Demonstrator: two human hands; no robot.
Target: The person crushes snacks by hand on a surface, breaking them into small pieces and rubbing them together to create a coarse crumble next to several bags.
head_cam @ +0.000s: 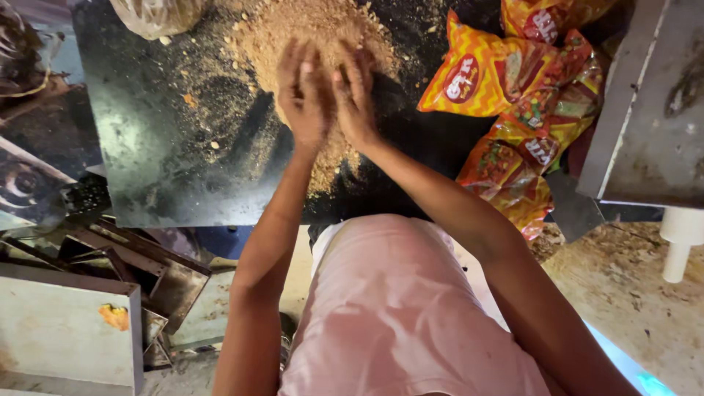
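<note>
With both hands pressed side by side, fingers together, into the far part of the tan crumbly heap (pixel 315 44) on the dark glossy counter (pixel 161 161) — left hand (pixel 302 92), right hand (pixel 356 92), neither closed on anything. Could well push loose crumbs off the near counter edge onto the dusty floor (pixel 623 293), or against the orange snack packets (pixel 506 81) lying just right of the heap. Cluttered around: clear bag (pixel 158 15) at far left, metal scrap (pixel 132 271) below left, grey metal slab (pixel 653 110) at right.
</note>
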